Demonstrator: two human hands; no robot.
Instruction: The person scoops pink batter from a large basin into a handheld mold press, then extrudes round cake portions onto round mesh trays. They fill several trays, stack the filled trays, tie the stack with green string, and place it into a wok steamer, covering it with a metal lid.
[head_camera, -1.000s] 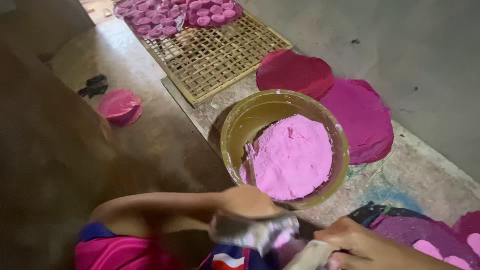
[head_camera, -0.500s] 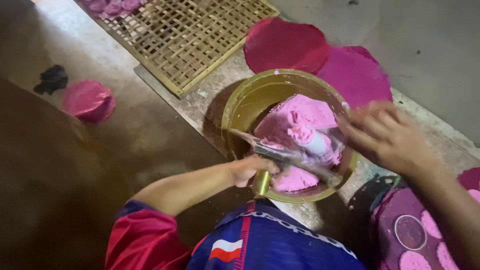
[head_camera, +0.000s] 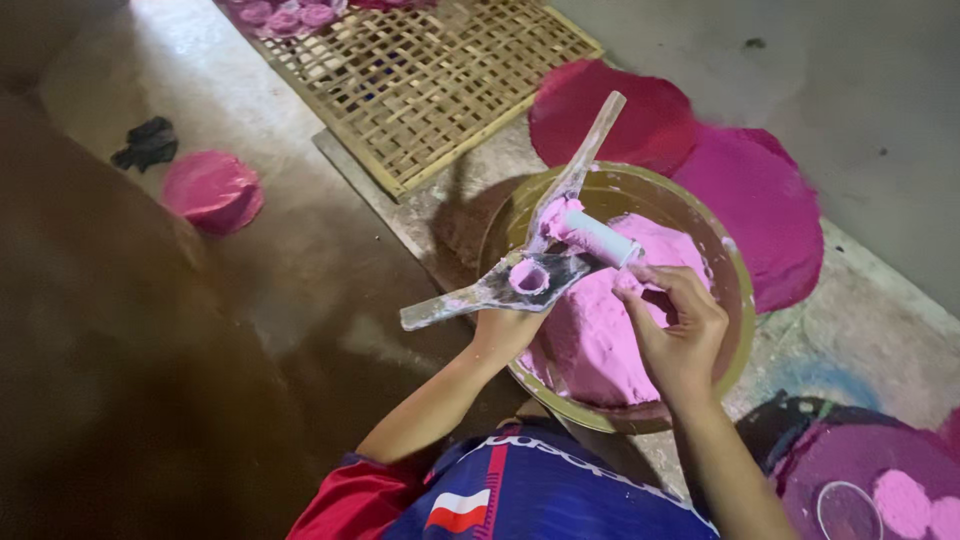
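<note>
The hinged mould (head_camera: 535, 275), a grey metal press with two long handles spread in a V, is held over the near-left rim of the bowl (head_camera: 735, 345). Its lower plate has a round cup packed with pink powder, and one handle points up and away over the bowl's far rim while the other sticks out to the left, beyond the bowl. A short white cylinder (head_camera: 598, 238), smeared pink at one end, lies across the mould just above the cup, over the bowl's middle.

The left hand (head_camera: 503, 328) is closed around the mould from below, at the bowl's near-left edge. The right hand (head_camera: 678, 335) hovers over the bowl's right half with fingers curled loosely and fingertips close to the free end of the cylinder; whether they touch it cannot be told, and the hand grips nothing that shows.

The bowl itself is a wide yellowish basin heaped with pink powder (head_camera: 600, 330). Behind it, to the far right, lie two flat round discs, a dark red one (head_camera: 650, 115) and a magenta one (head_camera: 765, 210), overlapping each other and partly tucked behind the bowl's rim. To the far left of the bowl a woven bamboo tray (head_camera: 430, 85) rests on the floor, with small pink cakes (head_camera: 285, 15) at its farthest end. Well to the left of the bowl sit a small pink lump (head_camera: 212, 190) and, beyond it, a black scrap (head_camera: 148, 142). Near-right of the bowl is a dark surface stained purple and pink (head_camera: 880, 480).
</note>
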